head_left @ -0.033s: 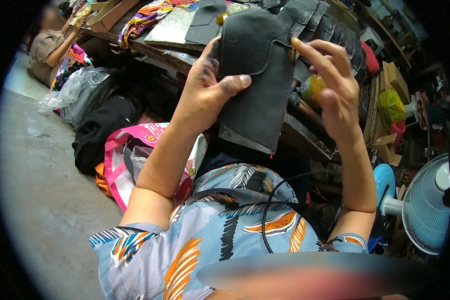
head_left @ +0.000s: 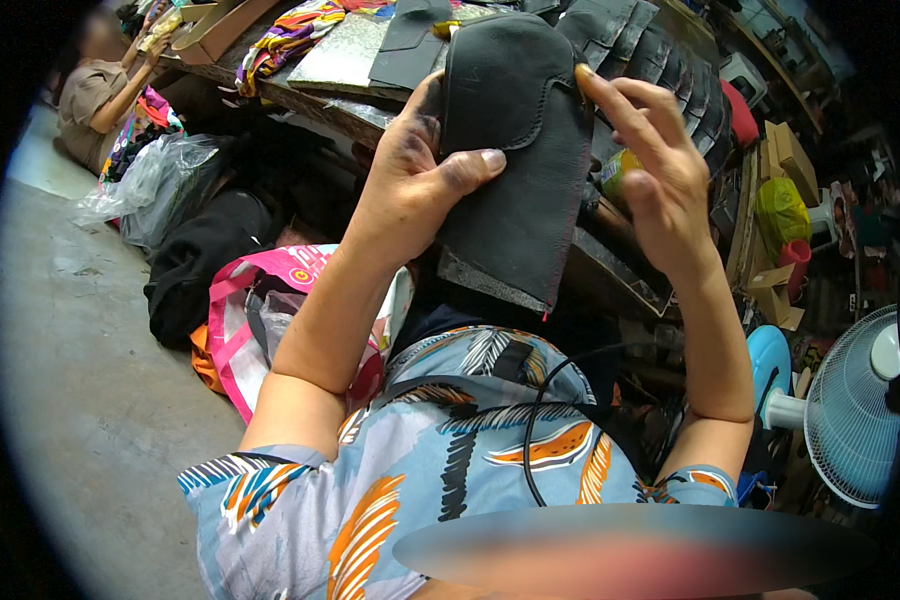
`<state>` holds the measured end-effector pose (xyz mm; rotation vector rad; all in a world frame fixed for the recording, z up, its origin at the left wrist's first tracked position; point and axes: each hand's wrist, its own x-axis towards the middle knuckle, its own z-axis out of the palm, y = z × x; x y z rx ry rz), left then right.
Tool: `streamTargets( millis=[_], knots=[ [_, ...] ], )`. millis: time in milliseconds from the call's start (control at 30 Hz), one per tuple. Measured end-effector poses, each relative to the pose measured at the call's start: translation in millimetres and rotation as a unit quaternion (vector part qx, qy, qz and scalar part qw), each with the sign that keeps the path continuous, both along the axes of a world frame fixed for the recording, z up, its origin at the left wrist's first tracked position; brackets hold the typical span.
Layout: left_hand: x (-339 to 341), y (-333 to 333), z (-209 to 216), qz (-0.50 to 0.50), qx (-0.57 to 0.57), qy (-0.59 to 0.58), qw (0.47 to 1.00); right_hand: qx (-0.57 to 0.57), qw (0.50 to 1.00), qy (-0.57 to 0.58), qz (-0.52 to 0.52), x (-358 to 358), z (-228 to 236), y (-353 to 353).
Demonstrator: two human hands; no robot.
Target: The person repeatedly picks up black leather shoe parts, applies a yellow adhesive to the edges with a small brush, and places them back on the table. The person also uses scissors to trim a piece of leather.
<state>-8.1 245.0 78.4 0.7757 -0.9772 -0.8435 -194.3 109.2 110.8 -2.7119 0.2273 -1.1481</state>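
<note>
My left hand [head_left: 420, 175] grips a black leather piece [head_left: 515, 200], its stained thumb pressed on the front and its fingers behind. The leather has a rounded top, a stitched curved overlay and a rough grey strip along its lower edge. Beside its upper right edge is my right hand [head_left: 660, 160], fingers apart and holding nothing I can see. The index fingertip touches that edge; the thumb stays clear of it.
Behind the leather, a cluttered workbench [head_left: 320, 70] bears flat black pieces and a row of overlapping black leather parts [head_left: 660, 65]. A jar [head_left: 620, 170] is partly hidden by my right hand. A fan [head_left: 855, 400] stands at right, a pink-white bag [head_left: 235, 340] at left. Another person [head_left: 95, 95] sits far left.
My right hand has shifted slightly left and up along the leather's upper right edge. The leather piece has tilted very slightly in my left hand.
</note>
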Motion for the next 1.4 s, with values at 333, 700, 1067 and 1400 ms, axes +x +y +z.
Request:
streamTargets(
  millis=[333, 700, 1067, 1400],
  knots=[
    [4, -8, 1, -0.013, -0.013, 0.016, 1.0, 0.309, 0.938, 0.078, 0.136, -12, -10, -1],
    [7, -19, 9, -0.023, 0.008, 0.091, 0.996, -0.018, 0.987, 0.076, 0.137, -16, -4, 23],
    [44, -10, 18, 0.049, 0.009, 0.028, 0.998, -0.121, 0.988, 0.091, -0.007, -69, -13, 4],
    [149, -40, 44, 0.146, 0.027, -0.062, 0.987, 0.527, 0.812, -0.222, -0.122, -115, -111, -54]
  ],
)
